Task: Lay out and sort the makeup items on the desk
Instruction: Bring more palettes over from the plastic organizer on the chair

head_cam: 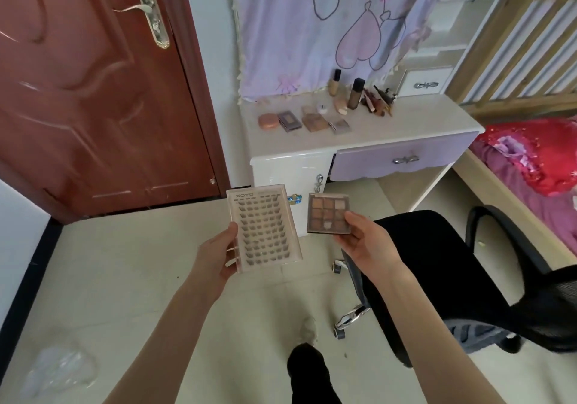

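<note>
My left hand [217, 252] grips a clear box of false lash clusters [265, 227] by its left edge. My right hand [363, 239] pinches a square brown eyeshadow palette [327, 214] at its lower right corner. Both are held in the air, in front of and below the white desk [421, 116]. On the desk lie a round peach compact [268, 121], several flat palettes [313, 121], two foundation bottles [356, 93] and a bundle of brushes [379, 99].
A black office chair [437, 266] stands right of my hands, in front of the desk's lilac drawer [402, 160]. A brown door [93, 91] is at the left, a bed with red bedding [530, 154] at the right. Clear plastic [56, 372] lies on the floor.
</note>
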A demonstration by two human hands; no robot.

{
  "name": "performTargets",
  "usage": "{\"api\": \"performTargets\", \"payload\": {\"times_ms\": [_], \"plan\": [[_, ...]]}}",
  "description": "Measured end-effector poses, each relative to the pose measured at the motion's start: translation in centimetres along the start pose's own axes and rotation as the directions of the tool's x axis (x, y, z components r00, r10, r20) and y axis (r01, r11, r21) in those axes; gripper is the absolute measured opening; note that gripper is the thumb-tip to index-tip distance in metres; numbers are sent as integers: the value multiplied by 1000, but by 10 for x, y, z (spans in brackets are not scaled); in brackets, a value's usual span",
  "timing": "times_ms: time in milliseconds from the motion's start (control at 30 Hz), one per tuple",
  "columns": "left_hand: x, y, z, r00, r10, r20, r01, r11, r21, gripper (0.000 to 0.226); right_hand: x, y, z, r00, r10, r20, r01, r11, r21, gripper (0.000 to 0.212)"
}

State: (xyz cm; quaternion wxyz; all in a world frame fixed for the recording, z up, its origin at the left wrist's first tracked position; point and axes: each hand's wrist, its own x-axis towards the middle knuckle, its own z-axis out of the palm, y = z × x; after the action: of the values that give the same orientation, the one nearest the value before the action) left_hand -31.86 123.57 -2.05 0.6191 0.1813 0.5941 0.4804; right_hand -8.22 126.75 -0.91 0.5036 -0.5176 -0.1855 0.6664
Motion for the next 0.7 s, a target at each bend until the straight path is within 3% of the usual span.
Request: {"api": "performTargets", "payload": {"times_ms": [367, 700], "plan": [[158, 73, 108, 997, 4, -74, -4, 1000, 1, 24, 197, -101, 13, 997, 63, -34, -65, 997, -41, 13], [259, 113, 135, 987, -24, -160, 20, 999, -25, 23, 342, -100, 32, 967, 221, -127, -241, 955, -174, 13]]}}
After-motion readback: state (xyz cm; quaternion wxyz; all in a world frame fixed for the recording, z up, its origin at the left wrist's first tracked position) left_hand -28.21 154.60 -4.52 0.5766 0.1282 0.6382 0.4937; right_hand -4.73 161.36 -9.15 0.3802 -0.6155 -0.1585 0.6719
